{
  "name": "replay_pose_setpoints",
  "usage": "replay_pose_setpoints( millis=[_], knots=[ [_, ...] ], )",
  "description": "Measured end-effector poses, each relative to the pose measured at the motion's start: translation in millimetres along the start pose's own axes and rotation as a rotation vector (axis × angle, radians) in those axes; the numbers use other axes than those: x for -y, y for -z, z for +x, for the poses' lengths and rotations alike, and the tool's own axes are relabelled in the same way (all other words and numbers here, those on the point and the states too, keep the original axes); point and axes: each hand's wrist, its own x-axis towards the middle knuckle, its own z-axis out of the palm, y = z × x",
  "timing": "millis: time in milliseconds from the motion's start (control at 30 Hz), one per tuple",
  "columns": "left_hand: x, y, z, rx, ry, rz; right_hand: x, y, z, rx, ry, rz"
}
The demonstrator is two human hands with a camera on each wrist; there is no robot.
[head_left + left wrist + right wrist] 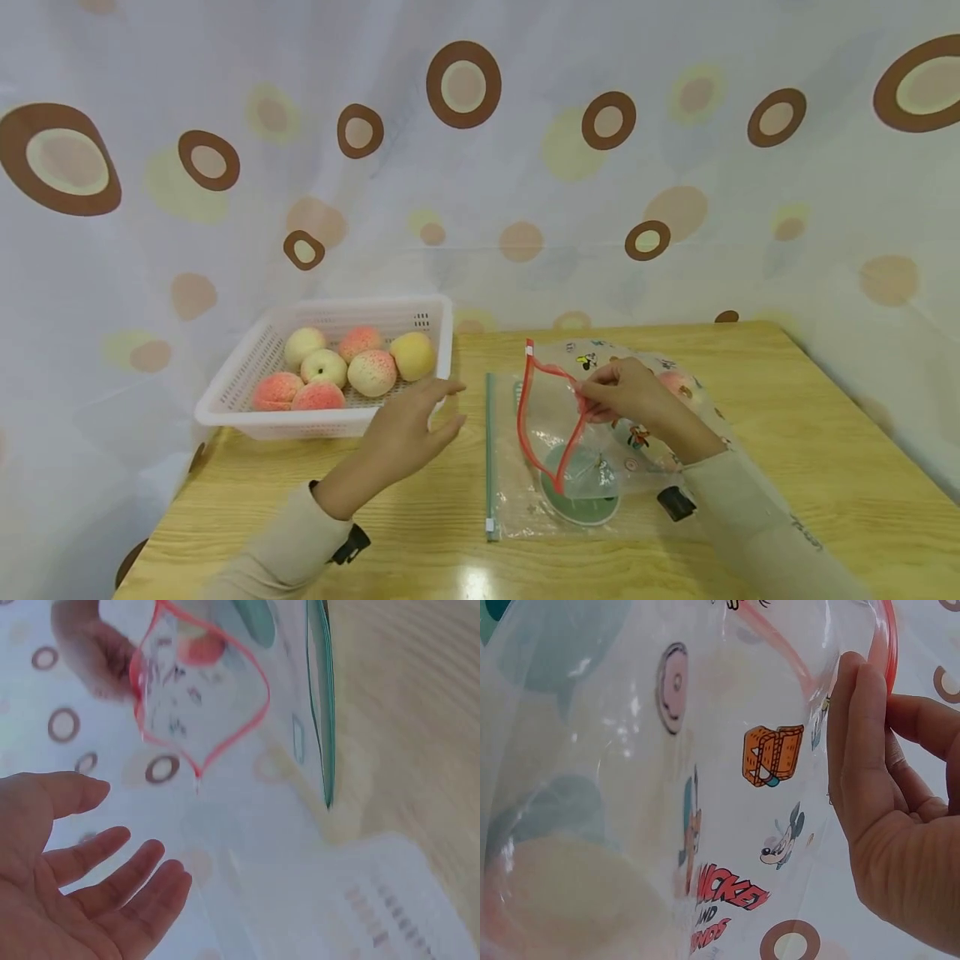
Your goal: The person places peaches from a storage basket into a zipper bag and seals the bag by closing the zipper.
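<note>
My right hand point(633, 396) pinches the red-edged rim of a clear printed zip bag point(637, 442), whose mouth point(551, 417) gapes toward the left. Inside that bag a peach point(675, 383) shows beneath my right forearm's far side. My left hand point(405, 429) hovers near the basket's right front corner, fingers spread and holding nothing. In the left wrist view the left hand point(97, 877) is below the red rim point(259, 712), not touching it. The right wrist view has the right hand point(907, 802) at the bag's red edge, beside cartoon prints point(772, 756).
A white basket point(300, 423) with several peaches point(372, 372) stands at the left on the wooden table point(420, 533). Under the printed bag lies another clear bag with a green zip point(491, 458), with a round green item point(581, 507) showing there. A patterned curtain point(480, 192) hangs behind.
</note>
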Motion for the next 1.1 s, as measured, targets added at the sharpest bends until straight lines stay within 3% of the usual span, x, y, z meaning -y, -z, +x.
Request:
replay_pose_setpoints(
  millis=[200,467,533,667,800,933,1100],
  knots=[
    [36.9,27.8,-1.2,-0.092,0.098,0.004,-2.0,2.6,-3.8,-0.013,-0.013,0.006],
    [92.5,56.3,-0.2,-0.066,0.328,0.075,-1.5,2.9,-2.7,-0.015,-0.004,0.009],
    [104.0,60.9,-0.3,-0.029,0.382,0.101,0.2,2.1,-2.2,-0.013,0.001,0.015],
    [122.9,63.5,-1.5,0.077,0.485,0.162,1.8,0.3,-1.9,-0.014,-0.001,0.028],
    [136.8,60.4,-4.4,0.158,0.542,0.176,-0.4,-0.4,-1.9,-0.009,-0.006,0.029],
    [148.0,56.8,-8.2,0.163,0.598,0.201,-1.8,-0.7,-1.3,-0.006,-0.009,0.027],
    [152.7,55.4,-11.2,0.139,0.658,0.212,-0.8,-1.5,0.2,-0.009,-0.001,0.0]
  ],
)
